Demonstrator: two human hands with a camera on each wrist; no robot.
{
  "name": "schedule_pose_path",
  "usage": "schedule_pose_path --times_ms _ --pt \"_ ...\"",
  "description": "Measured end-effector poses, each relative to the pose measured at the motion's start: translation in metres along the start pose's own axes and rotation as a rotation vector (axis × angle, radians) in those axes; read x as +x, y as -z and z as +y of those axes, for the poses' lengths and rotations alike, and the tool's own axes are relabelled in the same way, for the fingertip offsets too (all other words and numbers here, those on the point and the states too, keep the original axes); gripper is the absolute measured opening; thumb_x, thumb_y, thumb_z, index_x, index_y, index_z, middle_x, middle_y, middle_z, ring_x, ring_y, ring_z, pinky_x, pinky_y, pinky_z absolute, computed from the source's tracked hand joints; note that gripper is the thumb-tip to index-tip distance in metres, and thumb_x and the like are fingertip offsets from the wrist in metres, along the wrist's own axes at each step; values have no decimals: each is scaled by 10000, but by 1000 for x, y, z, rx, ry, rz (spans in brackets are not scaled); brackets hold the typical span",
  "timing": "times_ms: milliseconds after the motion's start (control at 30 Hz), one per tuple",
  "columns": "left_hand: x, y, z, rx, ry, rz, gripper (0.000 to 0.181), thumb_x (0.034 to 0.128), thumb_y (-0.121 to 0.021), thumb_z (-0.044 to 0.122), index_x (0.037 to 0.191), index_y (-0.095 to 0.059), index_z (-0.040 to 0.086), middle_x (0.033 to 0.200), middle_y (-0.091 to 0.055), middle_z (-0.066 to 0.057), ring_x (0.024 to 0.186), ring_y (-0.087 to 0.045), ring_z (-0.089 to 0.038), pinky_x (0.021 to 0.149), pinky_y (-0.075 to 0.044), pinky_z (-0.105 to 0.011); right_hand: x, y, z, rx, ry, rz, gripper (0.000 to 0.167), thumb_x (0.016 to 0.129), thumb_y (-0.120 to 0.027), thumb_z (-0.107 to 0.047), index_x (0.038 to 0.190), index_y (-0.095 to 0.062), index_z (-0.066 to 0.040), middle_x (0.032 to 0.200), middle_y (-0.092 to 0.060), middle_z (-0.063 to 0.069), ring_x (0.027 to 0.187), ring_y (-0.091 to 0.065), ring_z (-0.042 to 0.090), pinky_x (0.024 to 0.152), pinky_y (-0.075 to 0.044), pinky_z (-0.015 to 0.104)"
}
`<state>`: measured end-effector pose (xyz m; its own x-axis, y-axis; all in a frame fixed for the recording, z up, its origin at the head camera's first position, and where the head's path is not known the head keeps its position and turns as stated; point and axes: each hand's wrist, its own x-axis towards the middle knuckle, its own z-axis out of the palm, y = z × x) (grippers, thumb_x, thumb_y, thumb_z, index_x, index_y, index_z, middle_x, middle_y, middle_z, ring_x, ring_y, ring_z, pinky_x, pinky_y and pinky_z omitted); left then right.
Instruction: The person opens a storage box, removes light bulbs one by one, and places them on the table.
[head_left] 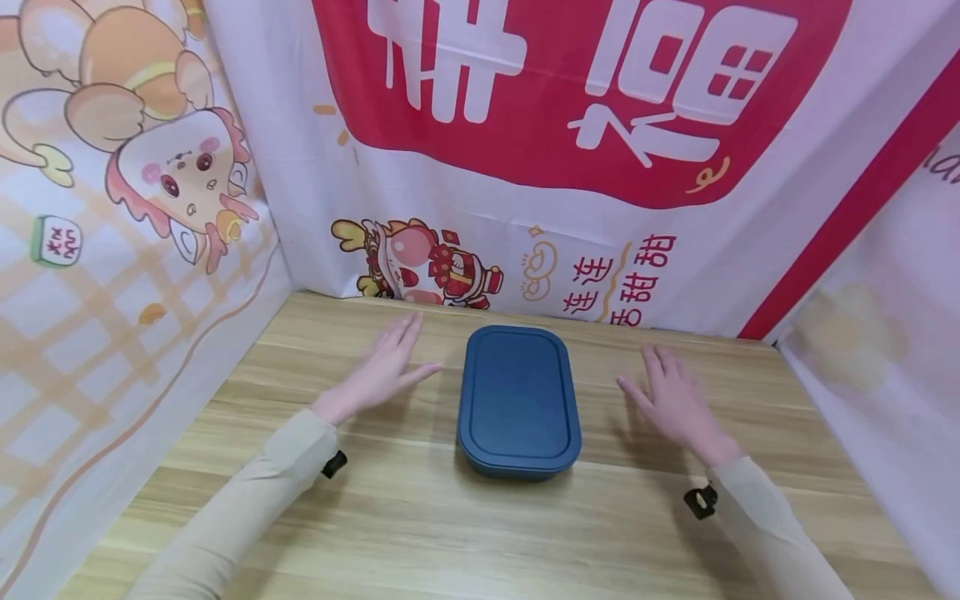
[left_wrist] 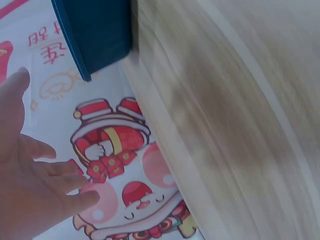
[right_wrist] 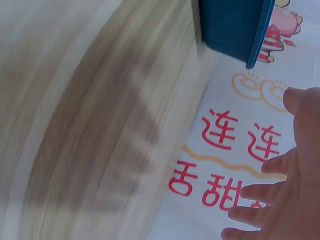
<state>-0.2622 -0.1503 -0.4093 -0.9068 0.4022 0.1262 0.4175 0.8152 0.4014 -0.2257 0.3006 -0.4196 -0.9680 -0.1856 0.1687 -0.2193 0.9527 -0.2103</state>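
Lying flat, the blue box point(head_left: 519, 400) points lengthwise toward the cloth point(head_left: 525, 171).

Left hand point(head_left: 375, 373), right hand point(head_left: 681, 408) well apart; fingers point(head_left: 407, 335) extended, thumbs point(head_left: 425, 373) spread inward.

Operator's wear, head view. Left sleeve point(head_left: 240, 500): long, pale cream, plain cloth, running down to the wrist; soft creases along the forearm, cuff end slightly lighter. Right sleeve point(head_left: 776, 533): same pale cream cloth, also long, smooth near the cuff. Black wrist piece, left point(head_left: 334, 464): small, dark, compact block at the cuff's inner edge. Black wrist piece, right point(head_left: 701, 502): squarish, angular outline around a pale patch; opening or light surface, cannot tell. Left grip point(head_left: 375, 371) and right grip point(head_left: 678, 404): bare hands, slender fingers, rounded fingertips. Fine markings on wrist pieces too small to read.
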Motion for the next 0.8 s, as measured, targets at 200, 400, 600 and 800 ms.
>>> schedule_pose_path --times_ms 200,400,600,800 --pt "0 -7 13 -96 -40 -2 867 985 -558 475 1570 -155 -22 1647 -155 -212 1531 -186 -387 1242 -200 -528 -3 -3 -11 33 47 6 820 1016 -475 -498 1508 -256 121 1540 -277 373 1393 -315 551 1155 -269 658" --pt "-1 -14 22 -130 -49 -4 835 986 -582 428 1571 -177 -8 1635 -206 -218 1515 -232 -398 1228 -230 -538 -6 -7 -22 118 42 -47 813 1018 -464 -509 1516 -259 101 1546 -299 344 1414 -321 515 1161 -286 641" --pt "-2 -18 25 -176 -38 7 789 989 -580 417 1554 -243 -19 1608 -275 -236 1495 -274 -413 1216 -252 -549 -10 -12 -30 211 48 -92 809 1023 -460 -500 1505 -267 120 1515 -346 362 1397 -351 520 1146 -313 639" --pt "-2 -20 28 -212 -50 29 755 974 -613 399 1517 -328 -41 1527 -417 -248 1392 -445 -394 1154 -382 -534 -10 -17 -40 245 55 -103 755 1022 -494 -459 1483 -322 114 1425 -486 334 1323 -477 481 1089 -405 616"
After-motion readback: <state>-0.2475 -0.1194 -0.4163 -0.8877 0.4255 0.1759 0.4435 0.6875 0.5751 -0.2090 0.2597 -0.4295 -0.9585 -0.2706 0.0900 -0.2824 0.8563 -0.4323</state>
